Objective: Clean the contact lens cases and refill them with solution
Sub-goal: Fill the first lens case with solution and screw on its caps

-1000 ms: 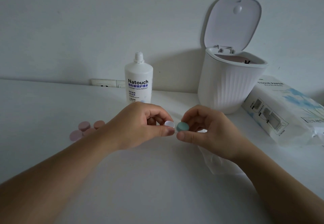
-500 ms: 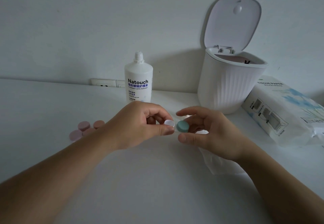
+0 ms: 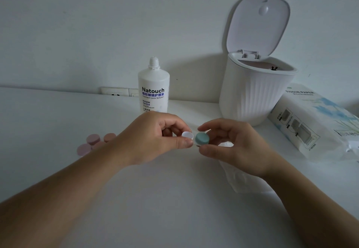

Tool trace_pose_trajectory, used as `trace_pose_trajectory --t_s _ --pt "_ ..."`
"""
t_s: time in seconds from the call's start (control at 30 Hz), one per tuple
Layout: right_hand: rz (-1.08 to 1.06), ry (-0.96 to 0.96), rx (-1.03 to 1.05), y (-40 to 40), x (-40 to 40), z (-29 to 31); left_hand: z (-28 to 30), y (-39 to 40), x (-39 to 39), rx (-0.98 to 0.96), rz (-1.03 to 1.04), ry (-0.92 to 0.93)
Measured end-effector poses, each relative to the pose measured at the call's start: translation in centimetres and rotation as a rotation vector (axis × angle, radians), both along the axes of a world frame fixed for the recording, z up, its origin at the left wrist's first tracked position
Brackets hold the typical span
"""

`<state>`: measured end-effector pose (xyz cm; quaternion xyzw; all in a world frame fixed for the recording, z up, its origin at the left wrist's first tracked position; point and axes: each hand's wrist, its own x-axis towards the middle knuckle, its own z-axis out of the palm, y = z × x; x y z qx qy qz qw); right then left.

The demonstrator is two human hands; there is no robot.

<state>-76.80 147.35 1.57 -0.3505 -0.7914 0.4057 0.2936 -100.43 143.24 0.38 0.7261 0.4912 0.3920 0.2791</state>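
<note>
Both hands are raised just above the white table (image 3: 174, 209), meeting in the middle. The left hand (image 3: 153, 137) has its fingers curled in and pinches a lens case at its white cap (image 3: 187, 134), thumb pressed against the near side. The right hand (image 3: 233, 146) holds the teal cap (image 3: 202, 138) of the same case between thumb below and forefinger above, the other fingers loosely bent behind it. The two caps sit side by side, almost touching, and the case is clear of the table.

Behind the hands stands the solution bottle (image 3: 153, 88), upright, its nozzle bare. To the left of the left wrist lie pink cases (image 3: 93, 142) in a small cluster on the table, partly hidden by the forearm. Under the right wrist a crumpled tissue (image 3: 240, 179) lies flat. Further back on the right stands a ribbed white bin (image 3: 250, 96) with its lid tipped up and open, something pinkish inside. Just beside it, at the right edge, lies a tissue pack (image 3: 314, 123) on its side, touching or nearly touching the bin. A wall socket (image 3: 116, 92) shows behind the table edge, left of the bottle.
</note>
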Motion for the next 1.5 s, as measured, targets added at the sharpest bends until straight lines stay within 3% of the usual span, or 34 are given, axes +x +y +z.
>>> trace_pose_trajectory --t_s 1.27,1.37,1.5 --pt "0.014 0.054 0.07 -0.01 -0.37 -0.59 0.12 -0.04 0.37 -0.045 -0.025 -0.106" --pt "0.02 0.052 0.077 0.03 -0.37 -0.6 0.16 -0.05 0.11 -0.045 -0.02 -0.056" --pt "0.013 0.054 0.064 0.44 -0.2 -0.73 0.75 -0.12 -0.56 -0.009 0.044 0.202"
